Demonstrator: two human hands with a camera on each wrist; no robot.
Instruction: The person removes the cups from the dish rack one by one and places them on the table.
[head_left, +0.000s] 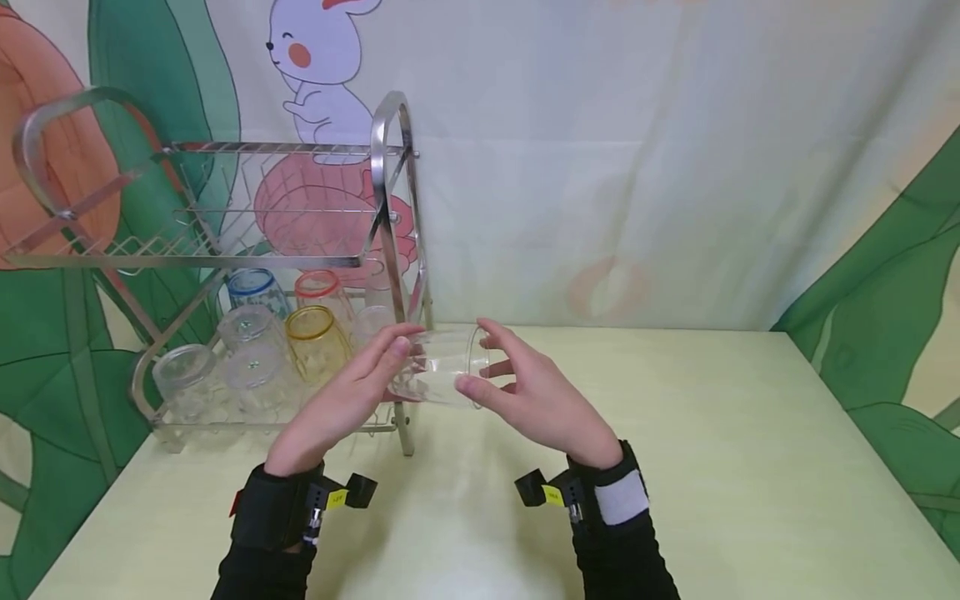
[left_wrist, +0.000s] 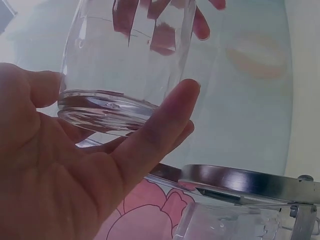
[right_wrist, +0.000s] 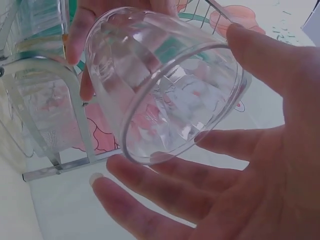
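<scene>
The cup point(head_left: 438, 367) looks smooth, clear and glossy, like glass; the rack point(head_left: 187, 262) shiny metal; the counter point(head_left: 720, 467) smooth; the curtain point(head_left: 525, 183) matt, creased cloth.

I got a bright, even picture in the head view. The light seemed to come from above, and it made a pale, shiny patch on the table point(head_left: 750, 433) near the bottom edge. Soft grey shadows lay beside both sleeves point(head_left: 622, 558). The glass point(head_left: 442, 367) had little white shiny spots, and I found its thin sides hard to see. Both wrist views looked darker and a bit foggy to me, with washed-out colors. There the left hand point(left_wrist: 65, 165) and the right hand point(right_wrist: 265, 185) sat in shade, with brighter cloth point(left_wrist: 240, 115) behind. The metal rack point(left_wrist: 240, 182) gleamed.
</scene>
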